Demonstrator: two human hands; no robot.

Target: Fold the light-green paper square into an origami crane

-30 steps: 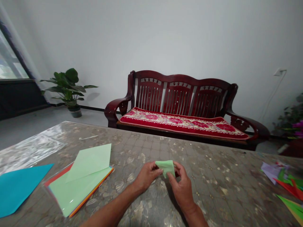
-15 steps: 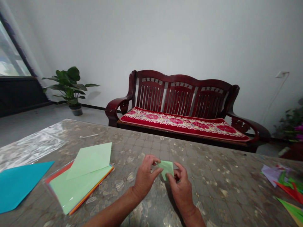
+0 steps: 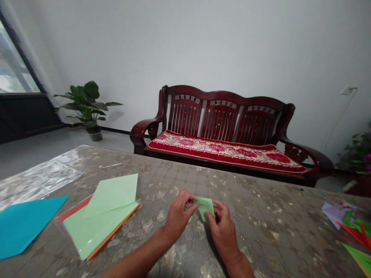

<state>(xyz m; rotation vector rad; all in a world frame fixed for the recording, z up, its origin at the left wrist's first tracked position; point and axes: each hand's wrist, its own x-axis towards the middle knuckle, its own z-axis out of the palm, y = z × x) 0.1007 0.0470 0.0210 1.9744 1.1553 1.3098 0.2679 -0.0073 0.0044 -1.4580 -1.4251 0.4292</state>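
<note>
A small folded piece of light green paper is held up between both hands, just over the table. My left hand pinches its upper left corner between thumb and fingers. My right hand grips its right side, the thumb lying on the near face and the fingers behind, partly hidden. Left of my hands lies a stack of coloured paper, light green on top with orange and red edges showing. One loose light green sheet rests across that stack.
A blue sheet lies at the table's left, near clear plastic film. At the right edge are several folded paper pieces. Beyond the patterned table stand a wooden bench and a potted plant.
Both hands keep hold of the green paper. Its outline looks slightly narrower and more tilted, and the right fingers have shifted a little. The whole view has moved very slightly.
</note>
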